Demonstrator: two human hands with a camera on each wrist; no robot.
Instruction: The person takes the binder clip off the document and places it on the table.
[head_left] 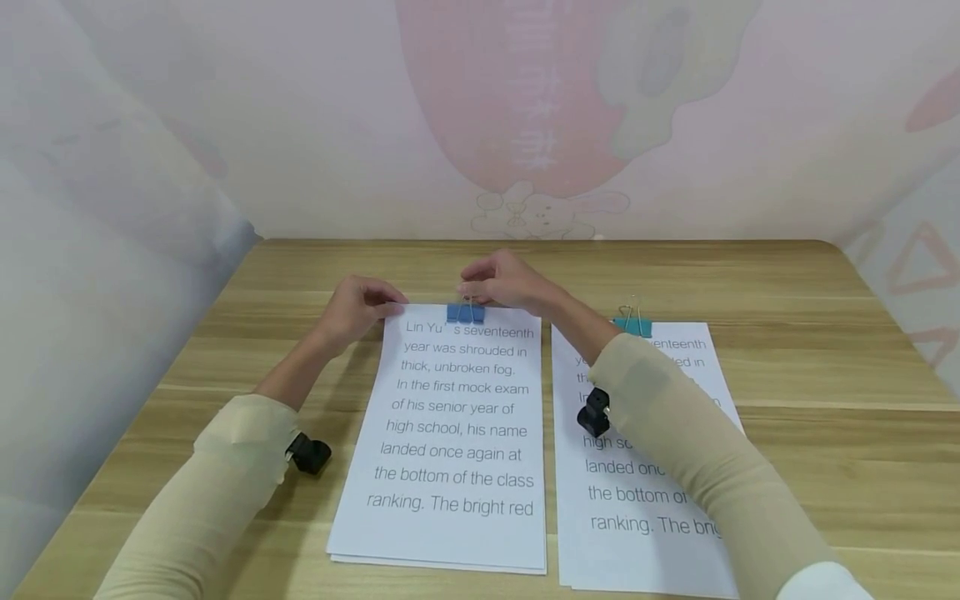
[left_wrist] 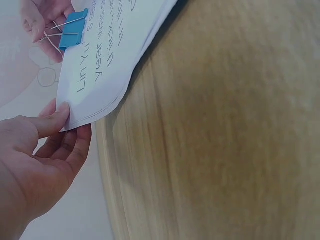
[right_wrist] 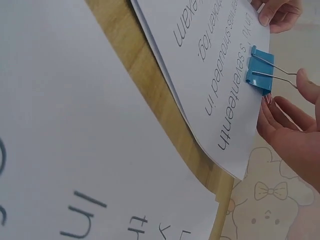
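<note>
Binder clip on paper stack | right-hand fingers touching wire handles

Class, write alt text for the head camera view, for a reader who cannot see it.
A person's right hand pinches the wire handles of a blue binder clip on the top edge of a printed paper stack, while the left hand holds its top-left corner. A second clipped stack lies beside it on the wooden table.

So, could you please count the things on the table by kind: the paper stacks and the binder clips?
Paper stacks: 2, the left stack and the right stack.
Binder clips: 2, the blue clip on the left stack and the teal clip on the right stack.
Total: 4.
</note>
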